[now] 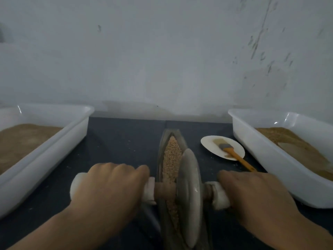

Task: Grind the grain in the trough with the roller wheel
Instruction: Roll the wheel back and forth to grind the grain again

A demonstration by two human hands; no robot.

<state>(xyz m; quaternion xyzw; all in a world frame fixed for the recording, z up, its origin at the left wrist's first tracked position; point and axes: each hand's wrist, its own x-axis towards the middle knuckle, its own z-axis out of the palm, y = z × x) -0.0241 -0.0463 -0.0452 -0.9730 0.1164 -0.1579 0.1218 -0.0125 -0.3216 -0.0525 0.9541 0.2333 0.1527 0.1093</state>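
Note:
A narrow boat-shaped trough [163, 141] runs away from me on the dark table, filled with pale brown grain [172, 152]. The grey roller wheel [189, 193] stands upright in the trough's near half, on an axle with white-wrapped handles. My left hand [110, 188] grips the left handle [76, 184], whose white end sticks out past my knuckles. My right hand [252, 193] grips the right handle [219, 195]. Grain lies heaped ahead of the wheel and thinner behind it.
A white plastic tub [59, 141] with brown meal stands at the left, another white tub [255, 139] with brown meal at the right. A small white plate [210, 143] carries an orange-handled brush [234, 154] right of the trough. A white wall rises behind.

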